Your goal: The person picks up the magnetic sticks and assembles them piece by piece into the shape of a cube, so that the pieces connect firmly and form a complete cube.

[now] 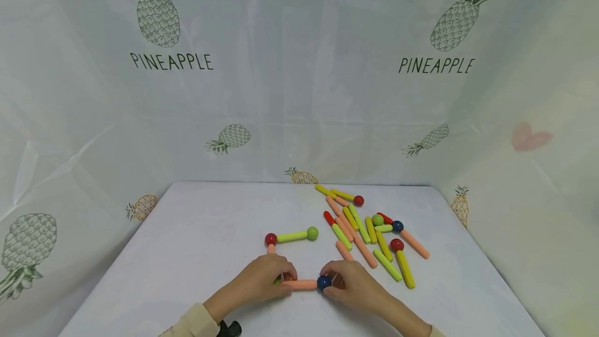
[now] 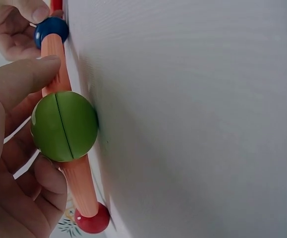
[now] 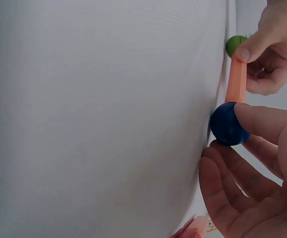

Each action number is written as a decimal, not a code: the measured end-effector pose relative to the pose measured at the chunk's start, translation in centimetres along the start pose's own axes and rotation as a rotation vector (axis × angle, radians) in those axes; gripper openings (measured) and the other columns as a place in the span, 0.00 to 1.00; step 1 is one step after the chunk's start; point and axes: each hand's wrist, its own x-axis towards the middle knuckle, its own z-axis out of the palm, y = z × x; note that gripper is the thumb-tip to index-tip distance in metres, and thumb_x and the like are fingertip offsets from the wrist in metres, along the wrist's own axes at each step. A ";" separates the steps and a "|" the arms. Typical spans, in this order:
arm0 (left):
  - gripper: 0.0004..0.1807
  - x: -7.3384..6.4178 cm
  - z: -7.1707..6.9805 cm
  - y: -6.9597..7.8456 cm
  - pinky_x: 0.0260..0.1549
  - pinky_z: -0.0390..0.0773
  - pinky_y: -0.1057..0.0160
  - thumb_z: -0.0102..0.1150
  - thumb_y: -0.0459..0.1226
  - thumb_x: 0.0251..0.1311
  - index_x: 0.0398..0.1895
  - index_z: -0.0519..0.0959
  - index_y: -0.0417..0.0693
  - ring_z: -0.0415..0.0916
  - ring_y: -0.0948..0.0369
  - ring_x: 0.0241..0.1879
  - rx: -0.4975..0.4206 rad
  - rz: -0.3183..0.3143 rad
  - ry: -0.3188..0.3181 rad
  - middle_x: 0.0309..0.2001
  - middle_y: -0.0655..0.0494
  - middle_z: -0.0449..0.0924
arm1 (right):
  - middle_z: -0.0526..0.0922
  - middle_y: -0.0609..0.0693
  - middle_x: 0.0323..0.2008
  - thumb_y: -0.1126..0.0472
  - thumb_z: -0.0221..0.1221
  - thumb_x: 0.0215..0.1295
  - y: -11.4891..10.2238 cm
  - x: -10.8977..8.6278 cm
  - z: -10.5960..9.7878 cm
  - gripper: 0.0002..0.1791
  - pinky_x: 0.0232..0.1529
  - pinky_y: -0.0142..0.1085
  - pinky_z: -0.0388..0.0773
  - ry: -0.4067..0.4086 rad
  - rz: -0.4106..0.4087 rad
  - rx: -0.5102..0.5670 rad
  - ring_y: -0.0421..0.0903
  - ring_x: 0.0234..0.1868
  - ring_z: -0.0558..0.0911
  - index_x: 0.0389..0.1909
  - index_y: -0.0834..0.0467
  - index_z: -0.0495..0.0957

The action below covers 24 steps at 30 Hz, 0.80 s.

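Observation:
An orange rod [image 1: 301, 285] lies between both hands, joining a green ball [image 2: 65, 126] at its left end to a dark blue ball [image 1: 323, 283] at its right. My left hand [image 1: 264, 277] pinches this rod beside the green ball, mostly covering that ball in the head view. My right hand [image 1: 353, 285] grips the blue ball between thumb and fingers. From the green ball a second orange rod [image 2: 81, 188] runs to a red ball [image 1: 271, 239]. That red ball carries a yellow-green rod [image 1: 292, 236] with a light green ball [image 1: 312, 233] on its far end.
Right of the hands lie several loose rods in yellow, yellow-green, orange and red, such as a yellow rod [image 1: 405, 269]. Among them sit a red ball [image 1: 396, 245] and a blue ball [image 1: 398, 227] with rods attached. A black object [image 1: 230, 328] shows near the left sleeve [image 1: 194, 321].

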 end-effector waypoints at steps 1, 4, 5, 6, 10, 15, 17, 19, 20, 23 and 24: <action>0.08 0.0 0.0 0.1 0.31 0.70 0.71 0.70 0.45 0.56 0.38 0.82 0.66 0.69 0.72 0.31 -0.001 -0.005 -0.001 0.30 0.75 0.73 | 0.80 0.35 0.34 0.55 0.68 0.60 0.0 0.0 -0.1 0.15 0.31 0.29 0.77 -0.006 -0.004 0.003 0.35 0.30 0.77 0.48 0.52 0.81; 0.07 -0.1 -0.1 0.1 0.31 0.70 0.71 0.70 0.45 0.56 0.37 0.82 0.66 0.69 0.72 0.31 -0.005 -0.004 0.001 0.29 0.75 0.72 | 0.81 0.37 0.37 0.56 0.67 0.61 -0.1 -0.1 -0.5 0.16 0.32 0.30 0.77 -0.026 -0.013 0.013 0.35 0.32 0.78 0.49 0.52 0.81; 0.07 -0.1 -0.1 0.1 0.32 0.70 0.71 0.70 0.45 0.56 0.37 0.82 0.65 0.69 0.72 0.31 -0.005 -0.003 0.002 0.29 0.75 0.72 | 0.81 0.37 0.37 0.56 0.67 0.61 0.0 -0.2 -0.7 0.16 0.33 0.30 0.77 -0.027 -0.014 0.008 0.35 0.32 0.78 0.50 0.52 0.80; 0.07 -0.1 -0.1 0.1 0.32 0.70 0.71 0.70 0.45 0.56 0.37 0.82 0.65 0.69 0.72 0.31 -0.005 -0.002 0.002 0.29 0.75 0.72 | 0.81 0.38 0.38 0.55 0.66 0.62 0.1 -0.3 -0.9 0.16 0.33 0.30 0.77 -0.025 -0.014 0.004 0.35 0.33 0.78 0.51 0.52 0.80; 0.07 -0.2 0.0 0.0 0.32 0.70 0.71 0.70 0.45 0.57 0.37 0.82 0.65 0.69 0.72 0.31 -0.003 0.009 0.008 0.29 0.75 0.72 | 0.81 0.40 0.40 0.55 0.65 0.64 1.0 -0.5 -2.2 0.16 0.36 0.30 0.77 0.039 0.006 -0.069 0.36 0.35 0.77 0.52 0.50 0.80; 0.07 -0.1 0.0 -0.1 0.32 0.70 0.71 0.70 0.45 0.57 0.37 0.82 0.65 0.68 0.72 0.31 -0.016 0.009 0.006 0.29 0.75 0.73 | 0.81 0.42 0.38 0.60 0.66 0.63 2.5 -1.0 -4.3 0.14 0.33 0.30 0.78 0.172 0.040 -0.142 0.39 0.33 0.77 0.50 0.52 0.81; 0.07 -0.1 0.0 -0.1 0.32 0.70 0.71 0.70 0.45 0.57 0.38 0.82 0.66 0.68 0.73 0.31 -0.021 0.005 -0.001 0.29 0.75 0.72 | 0.81 0.42 0.36 0.61 0.67 0.61 3.2 -1.3 -5.2 0.13 0.32 0.30 0.78 0.222 0.068 -0.166 0.39 0.32 0.77 0.48 0.52 0.82; 0.07 -0.1 0.0 -0.1 0.31 0.70 0.71 0.69 0.45 0.57 0.38 0.82 0.66 0.68 0.73 0.30 -0.025 0.001 -0.008 0.29 0.75 0.73 | 0.80 0.41 0.35 0.60 0.68 0.60 3.9 -1.7 -6.1 0.13 0.32 0.30 0.77 0.265 0.118 -0.209 0.38 0.32 0.76 0.45 0.51 0.82; 0.07 -0.1 0.0 -0.1 0.31 0.70 0.71 0.70 0.46 0.57 0.38 0.82 0.66 0.68 0.73 0.30 -0.024 -0.001 -0.009 0.29 0.75 0.73 | 0.80 0.41 0.35 0.60 0.68 0.59 4.3 -1.9 -6.5 0.12 0.32 0.29 0.77 0.279 0.140 -0.232 0.38 0.32 0.76 0.45 0.51 0.82; 0.07 -0.1 0.0 -0.2 0.31 0.70 0.71 0.70 0.46 0.56 0.38 0.82 0.67 0.68 0.73 0.30 -0.025 -0.007 -0.010 0.29 0.75 0.73 | 0.79 0.42 0.33 0.60 0.70 0.57 5.2 -2.6 -7.6 0.12 0.31 0.31 0.75 0.283 0.184 -0.309 0.38 0.31 0.74 0.42 0.52 0.82; 0.07 -0.1 0.0 -0.2 0.31 0.70 0.71 0.70 0.46 0.56 0.38 0.82 0.67 0.68 0.73 0.30 -0.026 -0.008 -0.009 0.29 0.75 0.73 | 0.78 0.42 0.32 0.60 0.71 0.56 5.5 -2.8 -7.9 0.13 0.30 0.31 0.74 0.276 0.198 -0.330 0.39 0.30 0.73 0.42 0.53 0.82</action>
